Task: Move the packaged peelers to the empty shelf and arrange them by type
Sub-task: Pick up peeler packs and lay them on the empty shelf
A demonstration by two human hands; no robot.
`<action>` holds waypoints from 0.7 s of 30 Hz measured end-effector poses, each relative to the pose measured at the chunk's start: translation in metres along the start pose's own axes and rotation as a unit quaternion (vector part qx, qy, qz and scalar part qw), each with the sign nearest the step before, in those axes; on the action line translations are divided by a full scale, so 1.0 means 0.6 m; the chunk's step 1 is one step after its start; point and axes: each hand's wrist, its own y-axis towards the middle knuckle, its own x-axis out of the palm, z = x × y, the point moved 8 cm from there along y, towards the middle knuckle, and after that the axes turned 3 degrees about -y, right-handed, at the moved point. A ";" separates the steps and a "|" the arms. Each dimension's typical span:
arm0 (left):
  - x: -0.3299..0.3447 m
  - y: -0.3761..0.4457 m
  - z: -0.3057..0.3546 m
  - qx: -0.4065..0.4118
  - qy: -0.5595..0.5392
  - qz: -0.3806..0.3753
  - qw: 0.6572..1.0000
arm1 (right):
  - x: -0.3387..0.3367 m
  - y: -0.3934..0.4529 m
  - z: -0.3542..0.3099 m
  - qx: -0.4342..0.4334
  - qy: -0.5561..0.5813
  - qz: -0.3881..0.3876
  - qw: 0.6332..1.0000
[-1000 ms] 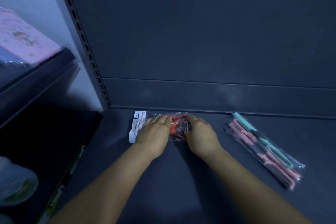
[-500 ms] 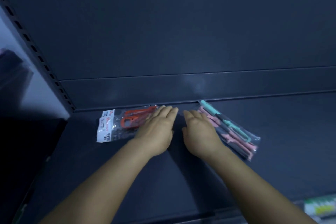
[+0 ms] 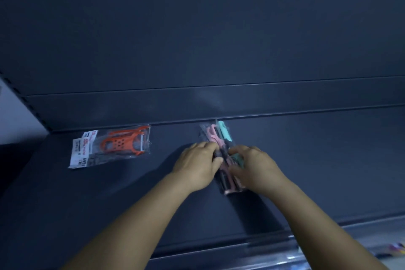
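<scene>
**Two kinds of peeler, two spots on the shelf**

Dark blue metal fills the frame: a back panel above, and below it the shelf (image 3: 306,160) on which everything lies. At centre left, near the back edge, the orange peeler packs (image 3: 114,146) rest flat in clear bags with white printed cards, at least two overlapping, with nobody touching them. Well apart from them, just right of centre, lies the pastel peeler bundle (image 3: 221,136) (pink and mint handles in clear wrap), running from the back edge toward the viewer. The left hand (image 3: 197,164) and right hand (image 3: 255,165) flank it, fingers curled round its sides and grasping it. Judging by this layout, sorting by type looks nearly finished: both kinds sit on the shelf in separate places, and the pastel bundle appears to need only squaring up. Whether more packs wait elsewhere cannot be told.
</scene>
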 end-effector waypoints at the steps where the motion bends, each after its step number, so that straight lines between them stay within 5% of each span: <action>1: -0.001 0.001 0.001 -0.014 -0.002 0.008 1.000 | -0.004 0.001 0.004 -0.005 0.009 -0.003 1.000; 21: 0.014 0.007 0.017 -0.086 0.010 -0.010 0.996 | -0.015 0.016 0.056 -0.046 -0.004 -0.036 0.998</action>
